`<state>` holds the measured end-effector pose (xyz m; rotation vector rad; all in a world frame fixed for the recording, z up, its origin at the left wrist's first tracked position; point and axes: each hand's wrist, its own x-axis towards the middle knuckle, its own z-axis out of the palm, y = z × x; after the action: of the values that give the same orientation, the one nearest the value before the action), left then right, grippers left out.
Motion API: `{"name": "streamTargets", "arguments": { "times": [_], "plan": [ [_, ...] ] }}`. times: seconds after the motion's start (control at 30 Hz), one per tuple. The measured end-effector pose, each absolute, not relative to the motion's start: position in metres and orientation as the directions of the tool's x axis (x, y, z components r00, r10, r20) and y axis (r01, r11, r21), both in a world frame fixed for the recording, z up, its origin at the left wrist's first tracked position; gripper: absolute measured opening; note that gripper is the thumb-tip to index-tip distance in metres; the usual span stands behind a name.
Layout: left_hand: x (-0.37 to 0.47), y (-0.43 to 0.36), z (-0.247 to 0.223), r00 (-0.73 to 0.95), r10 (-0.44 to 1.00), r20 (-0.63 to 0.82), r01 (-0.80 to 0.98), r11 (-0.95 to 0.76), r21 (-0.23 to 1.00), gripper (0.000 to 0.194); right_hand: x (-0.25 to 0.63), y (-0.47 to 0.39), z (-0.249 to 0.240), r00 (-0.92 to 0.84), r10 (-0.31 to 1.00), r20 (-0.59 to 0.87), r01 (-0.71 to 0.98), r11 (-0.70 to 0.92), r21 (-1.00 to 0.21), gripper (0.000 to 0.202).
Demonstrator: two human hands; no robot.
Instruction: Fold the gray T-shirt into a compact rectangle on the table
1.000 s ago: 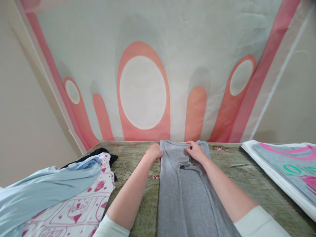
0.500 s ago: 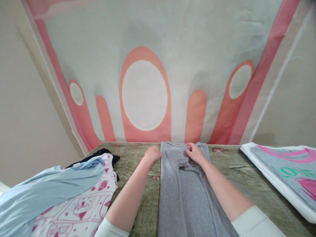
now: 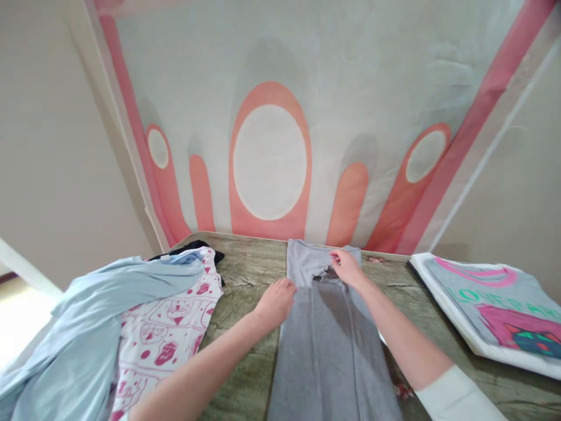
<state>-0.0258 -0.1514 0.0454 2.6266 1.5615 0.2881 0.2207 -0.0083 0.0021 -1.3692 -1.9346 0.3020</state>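
Observation:
A grey shirt [image 3: 333, 351] lies lengthwise on the table, its sides folded inward into a long strip. Its top end reaches the table's back edge, and a rumpled opening shows near that end. At the strip's left edge, below the top, my left hand [image 3: 277, 301] is closed with curled fingers on the cloth. My right hand [image 3: 347, 268] is at the upper right of the shirt beside the rumpled opening, thumb and fingers pinched together at the fabric. The fingertips partly hide what they grip.
On the left, a heap holds a light blue garment [image 3: 144, 286], a white one with pink print [image 3: 175, 316] and a black one [image 3: 214, 252]. At right lies a folded stack topped by a grey shirt with pink collar [image 3: 491, 292]. A patterned wall covering [image 3: 333, 117] rises behind the wood-patterned table [image 3: 245, 257].
My left hand has moved down along the shirt's left edge, from near the top corner. My right hand stays near the top. The view has shifted slightly.

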Motion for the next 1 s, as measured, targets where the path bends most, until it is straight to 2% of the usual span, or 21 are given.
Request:
{"name": "streamTargets", "arguments": {
  "times": [0.2, 0.3, 0.47, 0.73, 1.0],
  "plan": [
    [-0.04, -0.157, 0.036, 0.345, 0.922, 0.177, 0.88, -0.383, 0.279, 0.024, 0.212, -0.025, -0.01, -0.091, 0.922, 0.377, 0.755, 0.311, -0.578, 0.017],
    [-0.038, -0.148, 0.033, 0.201, 0.959, 0.199, 0.917, -0.256, 0.305, 0.025, 0.204, -0.028, -0.018, -0.03, 0.924, 0.382, 0.766, 0.267, -0.585, 0.028],
    [-0.024, -0.129, 0.035, -0.004, 0.992, 0.124, 0.956, -0.032, 0.292, 0.03, 0.198, -0.034, -0.024, 0.017, 0.916, 0.4, 0.771, 0.243, -0.589, 0.046],
    [-0.009, -0.118, 0.036, -0.077, 0.992, 0.097, 0.987, 0.062, 0.151, 0.028, 0.198, -0.046, -0.017, -0.113, 0.894, 0.434, 0.777, 0.352, -0.522, 0.047],
    [-0.038, -0.116, 0.046, -0.13, 0.991, 0.029, 0.962, 0.119, 0.245, 0.023, 0.201, -0.046, -0.015, -0.123, 0.906, 0.404, 0.743, 0.355, -0.568, 0.045]
  ]
}}
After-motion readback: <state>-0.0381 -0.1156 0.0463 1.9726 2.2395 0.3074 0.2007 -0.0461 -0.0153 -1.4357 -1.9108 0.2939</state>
